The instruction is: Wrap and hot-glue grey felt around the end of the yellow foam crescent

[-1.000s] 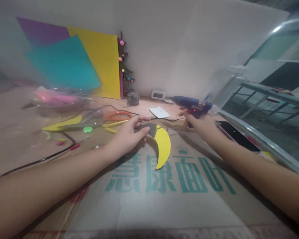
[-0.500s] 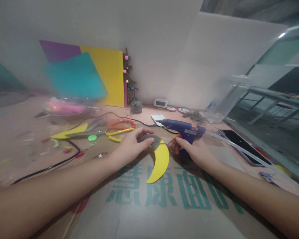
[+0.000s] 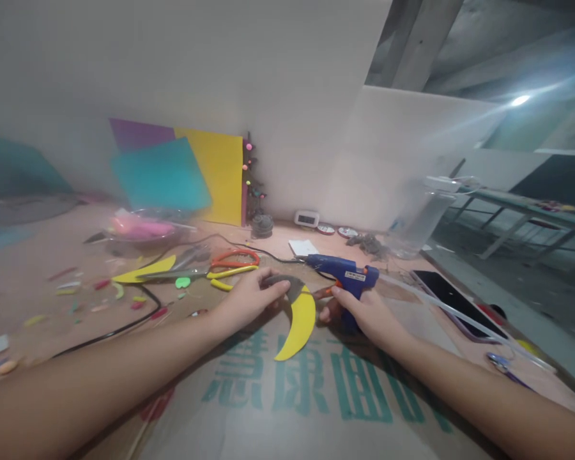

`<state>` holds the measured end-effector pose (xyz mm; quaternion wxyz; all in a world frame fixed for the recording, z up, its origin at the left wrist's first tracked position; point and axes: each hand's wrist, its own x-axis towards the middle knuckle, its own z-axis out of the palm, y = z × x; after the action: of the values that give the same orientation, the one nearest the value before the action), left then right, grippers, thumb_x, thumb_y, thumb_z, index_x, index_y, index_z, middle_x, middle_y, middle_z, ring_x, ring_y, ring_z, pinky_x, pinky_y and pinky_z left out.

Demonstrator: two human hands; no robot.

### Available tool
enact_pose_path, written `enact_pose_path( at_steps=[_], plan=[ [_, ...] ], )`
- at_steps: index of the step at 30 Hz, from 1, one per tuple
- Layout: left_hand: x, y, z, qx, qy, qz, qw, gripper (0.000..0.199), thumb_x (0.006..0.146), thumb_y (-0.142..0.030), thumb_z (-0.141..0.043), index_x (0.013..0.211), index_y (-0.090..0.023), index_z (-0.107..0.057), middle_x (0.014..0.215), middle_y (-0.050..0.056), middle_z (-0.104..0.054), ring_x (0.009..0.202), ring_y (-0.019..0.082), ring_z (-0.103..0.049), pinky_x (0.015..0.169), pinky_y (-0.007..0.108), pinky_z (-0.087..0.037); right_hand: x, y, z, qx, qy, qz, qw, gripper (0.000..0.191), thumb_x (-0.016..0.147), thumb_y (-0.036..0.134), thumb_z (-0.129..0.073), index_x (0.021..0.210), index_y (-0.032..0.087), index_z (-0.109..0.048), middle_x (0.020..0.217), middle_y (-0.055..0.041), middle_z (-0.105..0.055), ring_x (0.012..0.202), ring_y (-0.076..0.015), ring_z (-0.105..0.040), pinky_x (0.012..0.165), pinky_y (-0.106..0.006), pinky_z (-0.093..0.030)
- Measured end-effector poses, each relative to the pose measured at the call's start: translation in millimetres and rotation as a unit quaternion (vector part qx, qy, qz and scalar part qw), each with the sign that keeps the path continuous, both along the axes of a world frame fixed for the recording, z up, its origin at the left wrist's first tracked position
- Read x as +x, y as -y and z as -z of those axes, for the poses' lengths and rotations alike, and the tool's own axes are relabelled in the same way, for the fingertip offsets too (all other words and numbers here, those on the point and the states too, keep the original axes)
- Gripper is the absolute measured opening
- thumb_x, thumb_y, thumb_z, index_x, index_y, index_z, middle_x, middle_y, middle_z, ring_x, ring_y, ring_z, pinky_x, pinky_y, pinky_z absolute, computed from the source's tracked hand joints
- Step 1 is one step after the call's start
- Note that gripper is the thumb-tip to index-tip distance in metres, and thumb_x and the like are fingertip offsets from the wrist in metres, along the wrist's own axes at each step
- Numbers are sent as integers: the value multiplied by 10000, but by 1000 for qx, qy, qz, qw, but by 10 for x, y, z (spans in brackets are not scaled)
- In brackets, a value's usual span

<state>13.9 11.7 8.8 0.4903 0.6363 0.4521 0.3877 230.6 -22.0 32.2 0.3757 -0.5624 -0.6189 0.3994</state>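
Observation:
Between thumb and fingers, my left hand [image 3: 256, 295] pinches the grey upper end of a yellow crescent-shaped cutout [image 3: 301, 326]. The cutout's pointed tip hangs down over the printed cardboard. My right hand [image 3: 364, 313] is wrapped round the handle of a blue hot glue gun [image 3: 347, 271], with fingers by its orange trigger. The gun's nozzle points left, above and behind the cutout, and a long translucent glue stick [image 3: 436, 303] runs out of its back. To the left of my left hand lie scissors [image 3: 234, 260] with orange and yellow handles.
Cardboard with green characters [image 3: 287, 377] covers the front. Foam sheets [image 3: 163, 176] lean at the back left, near a decorated twig stand [image 3: 261, 220]. Small scraps and a black cord [image 3: 124, 329] lie left. A phone [image 3: 455, 303] and a plastic bottle [image 3: 426, 214] are on the right.
The view has tilted up and shifted a little, so the background sits lower. Both hands keep their holds on the crescent cutout and the glue gun.

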Motion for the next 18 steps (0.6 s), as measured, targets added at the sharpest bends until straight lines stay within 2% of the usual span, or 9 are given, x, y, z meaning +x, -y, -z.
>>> enact_pose_path(
  at_steps=[3, 7, 13, 16, 18],
  plan=[
    [-9, -15, 14, 0, 3, 1, 1000, 320, 778, -453, -659, 873, -150, -614, 637, -22, -584, 563, 125, -537, 496, 207, -363, 17, -13, 18, 19, 20, 43, 999, 158, 791, 348, -582, 727, 230, -666, 734, -58, -758, 756, -262, -731, 738, -375, -586],
    [-7, -13, 43, -23, 18, 12, 999, 346, 780, -491, -651, 823, -154, -586, 618, -29, -556, 541, 117, -514, 495, 206, -368, 47, -29, 56, 23, 18, 17, 999, 209, 807, 378, -565, 790, 214, -693, 843, -65, -775, 815, -252, -737, 805, -378, -582],
    [-5, -7, 70, -13, 21, 21, 999, 338, 808, -493, -627, 812, -164, -549, 622, -24, -565, 530, 107, -507, 470, 193, -355, 78, -59, 107, 35, 11, -9, 999, 328, 844, 450, -556, 808, 168, -720, 816, -84, -773, 819, -237, -738, 856, -365, -558],
    [-12, -18, 84, -10, 19, 28, 999, 355, 816, -517, -613, 791, -171, -537, 619, -21, -569, 530, 112, -517, 478, 200, -371, 86, -54, 137, 29, -11, -14, 999, 347, 853, 473, -554, 819, 166, -712, 820, -83, -771, 802, -228, -736, 829, -351, -558],
    [-14, -17, 75, -16, 19, 26, 999, 353, 813, -519, -613, 788, -176, -533, 616, -21, -576, 524, 113, -519, 479, 203, -379, 105, -50, 148, 38, 9, -8, 999, 356, 871, 480, -531, 839, 176, -712, 787, -67, -759, 765, -215, -726, 784, -333, -555]
  ],
)
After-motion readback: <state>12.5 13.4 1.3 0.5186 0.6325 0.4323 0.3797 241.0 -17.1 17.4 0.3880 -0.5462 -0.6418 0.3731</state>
